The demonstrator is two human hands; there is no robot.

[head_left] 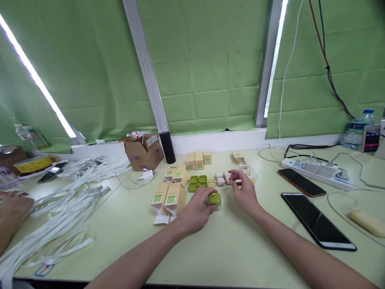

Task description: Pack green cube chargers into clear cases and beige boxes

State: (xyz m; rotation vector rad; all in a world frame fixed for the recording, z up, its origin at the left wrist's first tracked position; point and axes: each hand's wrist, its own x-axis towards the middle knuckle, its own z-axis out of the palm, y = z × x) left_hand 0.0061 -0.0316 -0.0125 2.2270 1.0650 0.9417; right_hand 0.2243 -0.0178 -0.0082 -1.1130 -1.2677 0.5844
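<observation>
My left hand (pixel 200 206) is closed around a small clear jar with a green lid (pixel 214 198), upright at the table's middle. My right hand (pixel 244 192) has thumb and index finger curved around one of several small white rolls (pixel 220 181) in a cluster; the fingertips partly cover it. Left of the rolls lie tiny yellow pieces (pixel 211 183) and several square green lids (pixel 193 187). Small cream paper boxes (pixel 175 198) with green labels stand beside my left hand. Clear jars with yellow bits inside (pixel 252 176) sit just beyond my right hand.
More small boxes (pixel 199 160) stand at the back, near a black cylinder (pixel 167 147) and a cardboard carton (pixel 144 153). Two phones (pixel 317 218) and a power strip (pixel 319 173) lie right. White straps (pixel 57 224) spread left, where another person's hand (pixel 13 210) rests.
</observation>
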